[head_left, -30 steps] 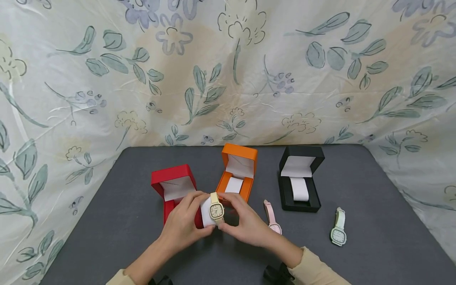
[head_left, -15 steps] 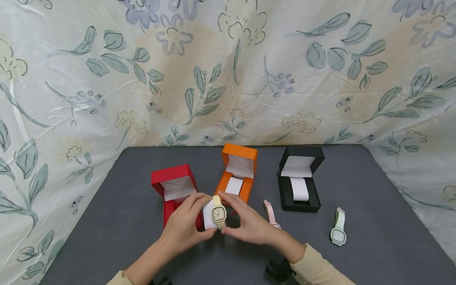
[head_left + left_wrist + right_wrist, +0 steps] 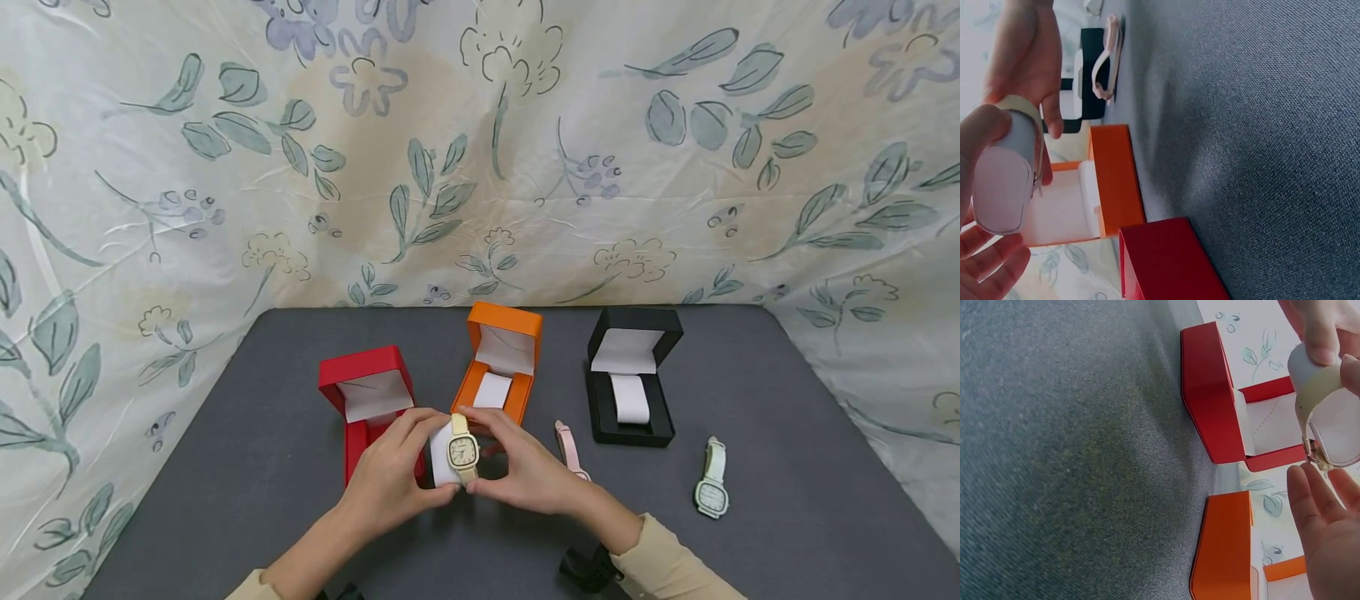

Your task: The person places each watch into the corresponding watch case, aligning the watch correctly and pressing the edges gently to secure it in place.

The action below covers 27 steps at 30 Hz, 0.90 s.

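Note:
In the head view a cream square-faced wristwatch (image 3: 463, 452) sits at the right end of a white watch cushion (image 3: 442, 460), its face up towards the head. My left hand (image 3: 386, 471) grips the cushion from the left, thumb pressing its near side. From the right, my right hand (image 3: 528, 471) holds the watch by its strap between thumb and fingers. The right wrist view shows the strap (image 3: 1317, 387) looped round the cushion's end, with the metal clasp (image 3: 1315, 453) right at my right fingertips. The cushion's oval end (image 3: 1002, 187) faces the left wrist camera.
An open red box (image 3: 365, 364) stands behind my left hand. Beyond my hands are an orange box (image 3: 505, 317) and a black box (image 3: 665, 429), both open with white cushions inside. A pink watch (image 3: 568, 447) lies beside my right forearm, a pale green watch (image 3: 712, 492) farther right.
Both hands, with the cushion and watch, have shifted slightly right and towards me. The watch has turned a little; the boxes stay put.

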Each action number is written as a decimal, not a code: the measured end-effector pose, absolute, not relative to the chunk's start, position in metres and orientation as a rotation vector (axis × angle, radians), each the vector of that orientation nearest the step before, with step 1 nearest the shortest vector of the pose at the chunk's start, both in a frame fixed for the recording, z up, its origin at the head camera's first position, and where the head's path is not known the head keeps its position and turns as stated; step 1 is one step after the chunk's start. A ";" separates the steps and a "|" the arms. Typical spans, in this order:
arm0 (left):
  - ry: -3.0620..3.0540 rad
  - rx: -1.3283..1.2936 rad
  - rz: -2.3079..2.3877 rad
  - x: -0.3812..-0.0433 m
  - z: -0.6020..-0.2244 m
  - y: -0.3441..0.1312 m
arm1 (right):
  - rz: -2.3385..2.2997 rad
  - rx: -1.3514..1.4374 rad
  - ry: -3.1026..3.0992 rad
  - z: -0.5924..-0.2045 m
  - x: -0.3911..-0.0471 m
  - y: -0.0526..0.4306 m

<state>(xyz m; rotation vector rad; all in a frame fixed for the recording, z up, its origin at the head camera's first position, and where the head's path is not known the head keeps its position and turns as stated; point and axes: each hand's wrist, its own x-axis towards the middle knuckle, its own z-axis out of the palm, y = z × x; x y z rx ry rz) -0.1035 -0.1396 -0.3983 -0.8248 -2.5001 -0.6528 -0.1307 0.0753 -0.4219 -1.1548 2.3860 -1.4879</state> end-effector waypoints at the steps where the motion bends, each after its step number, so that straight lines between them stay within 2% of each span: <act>1: -2.499 -0.831 -0.656 -0.104 -0.398 -0.139 | -1.495 -1.163 2.385 -0.422 -0.131 0.075; 27: -2.571 -0.829 -0.747 -0.105 -0.400 -0.141 | -1.531 -1.157 2.433 -0.420 -0.133 0.082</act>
